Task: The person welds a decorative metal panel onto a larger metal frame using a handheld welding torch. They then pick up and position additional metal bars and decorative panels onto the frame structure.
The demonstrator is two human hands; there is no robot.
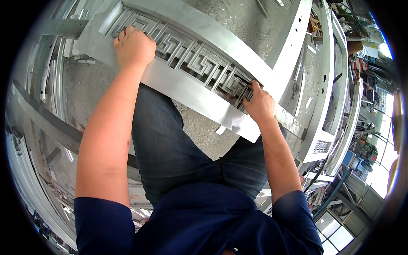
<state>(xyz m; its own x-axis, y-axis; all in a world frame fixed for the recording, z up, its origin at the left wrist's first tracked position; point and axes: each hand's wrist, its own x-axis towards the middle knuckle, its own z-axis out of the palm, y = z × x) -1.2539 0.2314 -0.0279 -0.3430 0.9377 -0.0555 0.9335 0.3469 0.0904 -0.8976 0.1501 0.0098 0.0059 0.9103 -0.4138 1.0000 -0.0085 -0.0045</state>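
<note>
A silver metal lattice [203,64] with a squared spiral pattern lies in a long slot of a pale metal frame [182,90]. The frame slants across in front of me, its near edge over my thighs. At the lattice's left end my left hand [135,47] is closed, its fingers curled over the bars and fingertips hidden. Thumb and fingers of my right hand [260,104] grip the lattice's right end, beside the frame's corner. The exact contact under each hand is partly hidden.
Another long metal frame [326,91] stands at the right, with a smaller lattice [321,146] in it. A metal bar [51,114] crosses at the left, near stacked metal profiles [21,170]. Offcuts such as a small metal strip [220,130] lie on the concrete floor [199,123].
</note>
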